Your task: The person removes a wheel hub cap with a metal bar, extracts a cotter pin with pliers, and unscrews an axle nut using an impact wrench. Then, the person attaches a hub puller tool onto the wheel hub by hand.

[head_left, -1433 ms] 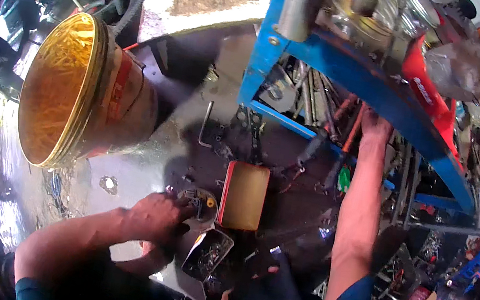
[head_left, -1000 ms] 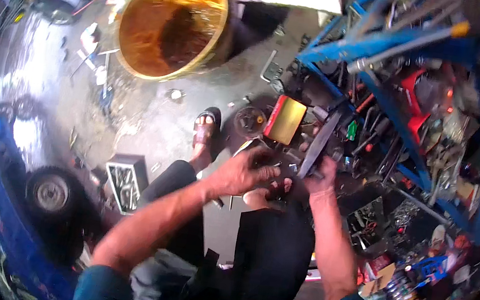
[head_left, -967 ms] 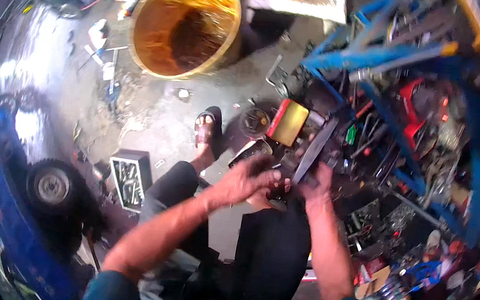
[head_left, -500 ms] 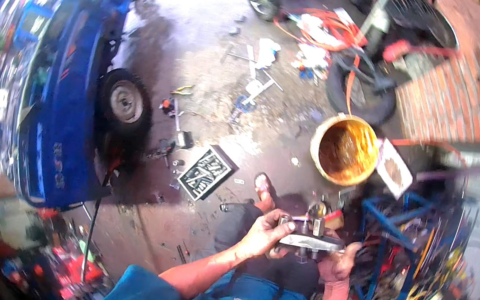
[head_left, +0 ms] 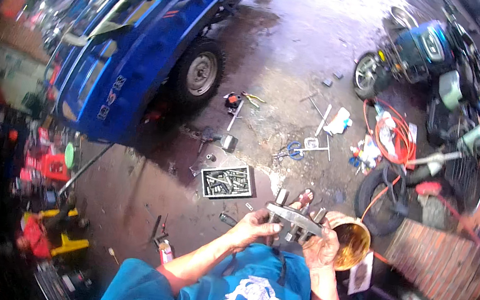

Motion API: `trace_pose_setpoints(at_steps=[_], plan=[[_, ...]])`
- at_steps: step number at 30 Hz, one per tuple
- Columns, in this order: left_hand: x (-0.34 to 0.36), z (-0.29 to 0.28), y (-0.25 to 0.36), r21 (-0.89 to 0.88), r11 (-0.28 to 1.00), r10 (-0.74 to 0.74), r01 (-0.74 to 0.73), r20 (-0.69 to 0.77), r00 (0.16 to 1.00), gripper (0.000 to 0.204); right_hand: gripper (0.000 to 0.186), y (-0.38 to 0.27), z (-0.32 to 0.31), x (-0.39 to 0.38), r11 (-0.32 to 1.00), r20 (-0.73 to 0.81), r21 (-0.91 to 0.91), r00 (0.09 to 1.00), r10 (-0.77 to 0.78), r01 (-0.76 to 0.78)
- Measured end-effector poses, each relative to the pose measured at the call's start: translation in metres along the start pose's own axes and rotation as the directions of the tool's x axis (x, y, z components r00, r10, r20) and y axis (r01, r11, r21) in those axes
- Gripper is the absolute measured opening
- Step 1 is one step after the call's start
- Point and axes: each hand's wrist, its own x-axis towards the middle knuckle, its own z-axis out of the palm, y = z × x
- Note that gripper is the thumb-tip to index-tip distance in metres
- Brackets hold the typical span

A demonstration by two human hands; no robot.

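A thick grey metal plate with several bolts through it [head_left: 295, 218] is held up between my two hands, in front of my blue shirt. My left hand [head_left: 251, 227] is closed round its left end, thumb near a bolt. At the other end, my right hand [head_left: 320, 250] grips it with curled fingers. The plate lies slightly tilted, its right end lower. Beyond my left hand, a tray [head_left: 203, 184] full of metal sockets rests on the floor. Close past my right hand stands a yellowish bucket [head_left: 356, 255] with brown stains inside.
A hammer [head_left: 228, 142], pliers [head_left: 253, 98] and T-handled wrenches [head_left: 318, 145] lie on the ground ahead. A blue truck [head_left: 140, 67] is parked at left. To the right are a motorcycle [head_left: 425, 50], a coiled orange hose [head_left: 400, 140], a loose tyre [head_left: 369, 197] and brickwork [head_left: 440, 267].
My view has swung rightward, so the truck and tray appear further right. Both hands still hold the plate, which has turned so that its right end sits lower.
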Motion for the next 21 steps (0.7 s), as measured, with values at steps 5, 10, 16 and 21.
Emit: trace_pose_setpoints(at_steps=[5,10,16,21], plan=[[0.031,-0.001,0.041,-0.022,1.0,0.02,-0.022,-0.058,0.998,0.032,0.048,-0.048,0.017,0.071,0.982,0.043,-0.092,0.985,0.169,-0.165],[0.058,0.01,0.072,-0.248,0.965,0.059,-0.086,-0.117,0.991,0.031,0.039,-0.084,0.053,0.127,0.95,0.038,-0.173,0.962,0.271,-0.261],[0.129,-0.022,0.108,-0.189,0.967,0.146,-0.172,-0.141,0.979,0.032,0.041,-0.106,0.102,0.219,0.941,0.008,-0.225,0.966,0.26,-0.251],[0.201,-0.074,0.174,-0.355,0.896,0.217,-0.267,-0.177,0.96,0.036,0.036,-0.098,0.153,0.337,0.936,0.06,-0.23,0.956,0.288,-0.267]])
